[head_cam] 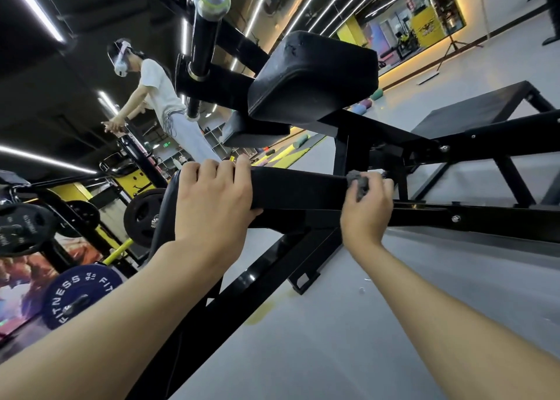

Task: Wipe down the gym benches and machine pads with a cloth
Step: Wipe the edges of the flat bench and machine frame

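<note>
In the middle of the frame, the left hand (212, 199) grips the near end of a long black pad (297, 187), four fingers hooked over its top edge and the thumb pressed against its underside. To the right of centre, the right hand (368, 208) holds a crumpled grey cloth (357, 184) bunched in its curled fingers, and the cloth touches the far end of that same pad. Above it, a thicker black cushion (312, 78) sits on the machine's black steel frame (485, 214), which spreads out over the grey floor (333, 339). At lower left lies a blue weight plate (75, 296) lettered "FITNESS", with a black plate (142, 214) above it. At upper left, another person (160, 93) in a white shirt stands wearing a headset.
</note>
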